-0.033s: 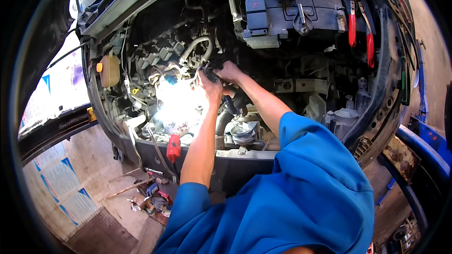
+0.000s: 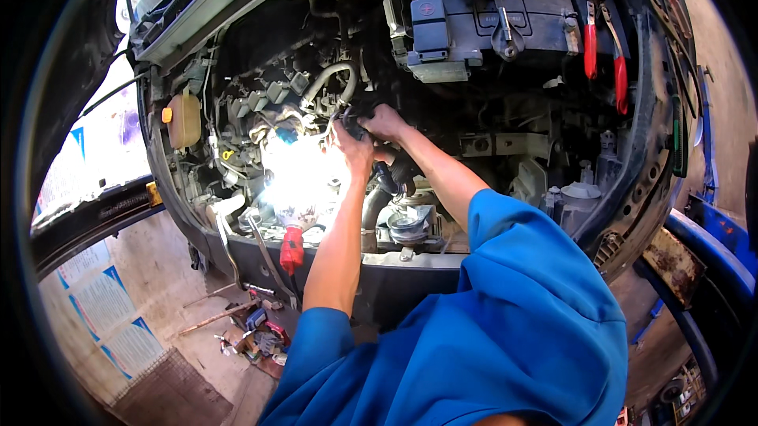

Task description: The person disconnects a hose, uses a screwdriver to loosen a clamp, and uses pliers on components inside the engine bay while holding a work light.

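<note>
Deep in the middle of the engine bay, my left hand point(image 2: 350, 148) is closed around a dark rubber hose point(image 2: 354, 120). My right hand point(image 2: 387, 123) meets it from the other side, its fingers curled on the same dark piece; the fingertips are partly hidden. A grey curved hose point(image 2: 332, 71) runs down to just above both hands. Below them hangs a black hose point(image 2: 387, 178) with a bend in it. Beside my left wrist a red-handled work lamp point(image 2: 291, 249) glares, washing out the engine parts near it.
Ratchets and wrenches point(image 2: 505, 35) lie on the battery point(image 2: 545, 19), with red-handled pliers point(image 2: 591, 47) to their right. A yellowish reservoir point(image 2: 184, 127) stands at the left. Long pliers point(image 2: 271, 256) hang on the front edge. Several tools point(image 2: 257, 331) lie on the floor.
</note>
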{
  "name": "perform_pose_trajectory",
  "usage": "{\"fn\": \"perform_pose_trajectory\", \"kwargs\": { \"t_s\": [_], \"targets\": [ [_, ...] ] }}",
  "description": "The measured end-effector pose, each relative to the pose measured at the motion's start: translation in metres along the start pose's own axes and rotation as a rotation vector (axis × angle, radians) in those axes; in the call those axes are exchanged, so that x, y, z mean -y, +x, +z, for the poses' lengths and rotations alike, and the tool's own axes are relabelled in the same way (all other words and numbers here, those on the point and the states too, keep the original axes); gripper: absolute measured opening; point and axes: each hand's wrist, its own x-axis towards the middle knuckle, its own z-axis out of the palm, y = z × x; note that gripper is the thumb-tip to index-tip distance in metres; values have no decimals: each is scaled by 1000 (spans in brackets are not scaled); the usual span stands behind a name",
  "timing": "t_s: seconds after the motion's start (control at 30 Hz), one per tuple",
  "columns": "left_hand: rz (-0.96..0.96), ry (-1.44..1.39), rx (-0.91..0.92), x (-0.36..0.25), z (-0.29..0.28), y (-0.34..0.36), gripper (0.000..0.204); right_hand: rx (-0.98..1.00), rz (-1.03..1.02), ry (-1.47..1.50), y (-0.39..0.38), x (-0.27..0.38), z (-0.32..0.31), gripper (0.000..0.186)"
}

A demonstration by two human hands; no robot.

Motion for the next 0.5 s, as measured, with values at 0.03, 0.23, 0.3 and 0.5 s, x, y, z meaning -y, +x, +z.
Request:
{"fn": "perform_pose_trajectory", "kwargs": {
  "t_s": [0.03,0.23,0.3,0.5],
  "targets": [
    [3,3,32,-4,-1,4,52,-32,-6,31,2,-4,0,23],
    [-19,118,42,10,-6,-5,53,127,119,179,-29,15,-9,24],
    [2,117,32,10,-5,-2,54,172,132,226,-32,25,-14,24],
    [-71,63,90,-1,-7,3,53,26,-32,239,-27,13,-2,27]
  ]
}}
